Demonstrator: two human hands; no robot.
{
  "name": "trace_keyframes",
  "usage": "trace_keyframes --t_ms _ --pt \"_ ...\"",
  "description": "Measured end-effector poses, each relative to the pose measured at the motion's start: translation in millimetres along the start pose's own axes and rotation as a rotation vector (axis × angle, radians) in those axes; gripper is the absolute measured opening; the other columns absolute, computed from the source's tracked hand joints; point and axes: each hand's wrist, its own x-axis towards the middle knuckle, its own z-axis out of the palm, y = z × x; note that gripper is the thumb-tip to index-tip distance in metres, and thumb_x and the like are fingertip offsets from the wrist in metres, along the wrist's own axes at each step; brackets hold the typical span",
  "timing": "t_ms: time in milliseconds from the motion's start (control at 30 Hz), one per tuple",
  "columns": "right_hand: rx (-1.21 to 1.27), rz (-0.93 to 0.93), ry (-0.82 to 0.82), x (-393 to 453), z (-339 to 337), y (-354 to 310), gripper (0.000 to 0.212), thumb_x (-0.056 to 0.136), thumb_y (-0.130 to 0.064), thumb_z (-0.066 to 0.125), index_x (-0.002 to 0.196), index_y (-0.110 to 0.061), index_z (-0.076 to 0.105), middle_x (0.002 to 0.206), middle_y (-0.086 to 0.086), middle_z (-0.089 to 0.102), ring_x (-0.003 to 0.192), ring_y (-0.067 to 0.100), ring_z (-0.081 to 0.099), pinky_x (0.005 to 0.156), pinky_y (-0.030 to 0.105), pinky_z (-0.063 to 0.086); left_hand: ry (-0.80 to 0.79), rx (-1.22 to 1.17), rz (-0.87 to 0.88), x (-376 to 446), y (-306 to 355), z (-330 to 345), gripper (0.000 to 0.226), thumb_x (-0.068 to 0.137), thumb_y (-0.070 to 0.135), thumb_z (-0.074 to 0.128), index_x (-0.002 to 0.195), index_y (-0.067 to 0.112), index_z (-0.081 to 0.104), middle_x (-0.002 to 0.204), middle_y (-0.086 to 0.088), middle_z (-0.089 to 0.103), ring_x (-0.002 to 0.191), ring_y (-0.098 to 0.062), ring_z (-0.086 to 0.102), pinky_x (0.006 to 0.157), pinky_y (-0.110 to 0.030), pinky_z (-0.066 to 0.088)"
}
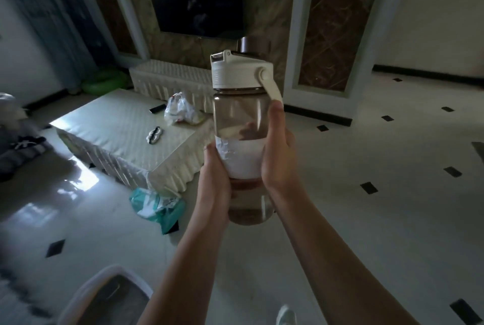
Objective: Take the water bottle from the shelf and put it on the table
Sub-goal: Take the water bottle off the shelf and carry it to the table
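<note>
I hold the water bottle [239, 115] upright in front of me with both hands. It is smoky clear plastic with a cream lid, a cream carry strap and a white label band. My left hand [216, 175] wraps its lower left side; my right hand [277, 152] grips its right side, thumb up near the strap. The low table [123, 125], covered in a cream quilted cloth, stands ahead to the left, beyond the bottle.
On the table lie a crumpled plastic bag [180, 110], a black-and-white band [154, 134] and a dark remote [157, 109]. A teal bag [157, 207] lies on the tiled floor by the table corner. A white bin [104, 298] sits at bottom left. A TV cabinet [170, 78] stands behind.
</note>
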Motion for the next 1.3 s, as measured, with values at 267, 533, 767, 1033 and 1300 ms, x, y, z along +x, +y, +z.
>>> trace_keyframes --t_ms 267,533,767,1033,1300 --pt "0.023 0.071 -0.105 102 16 12 0.087 0.074 -0.08 0.04 0.095 -0.001 0.07 0.096 0.025 0.073 0.09 0.036 0.072 0.089 0.054 0.057 0.151 0.006 0.022 76 20 45 0.058 0.102 0.046 0.031 0.103 0.011 0.077 0.093 -0.018 0.078 0.085 -0.034 0.074 0.072 -0.038 0.056" --pt "0.014 0.09 -0.163 164 14 -6 0.088 0.074 -0.08 0.038 0.1 -0.003 0.071 0.099 0.02 0.074 0.09 0.031 0.072 0.084 0.044 0.057 0.084 0.002 0.079 123 41 82 0.054 0.105 0.043 0.027 0.101 0.01 0.069 0.073 -0.009 0.073 0.064 -0.025 0.069 0.054 -0.027 0.053" --pt "0.029 0.049 -0.069 214 15 -4 0.086 0.072 -0.084 0.039 0.093 -0.007 0.072 0.095 0.019 0.075 0.089 0.033 0.073 0.09 0.052 0.057 0.009 0.009 0.086 162 51 112 0.056 0.105 0.044 0.03 0.089 0.013 0.074 0.069 -0.007 0.077 0.061 -0.022 0.073 0.052 -0.026 0.055" --pt "0.079 -0.043 0.097 260 44 4 0.096 0.074 -0.083 0.039 0.09 0.008 0.063 0.094 0.035 0.065 0.088 0.048 0.068 0.085 0.058 0.058 -0.076 0.126 0.111 235 65 113 0.059 0.103 0.046 0.03 0.08 0.02 0.077 0.067 -0.003 0.079 0.059 -0.017 0.076 0.046 -0.026 0.055" --pt "0.123 -0.141 0.25 292 159 23 0.086 0.078 -0.076 0.042 0.099 0.006 0.057 0.105 0.036 0.064 0.098 0.051 0.062 0.085 0.064 0.052 -0.179 0.147 0.099 332 111 46 0.06 0.097 0.047 0.033 0.067 0.022 0.079 0.068 -0.005 0.08 0.063 -0.021 0.077 0.048 -0.031 0.059"
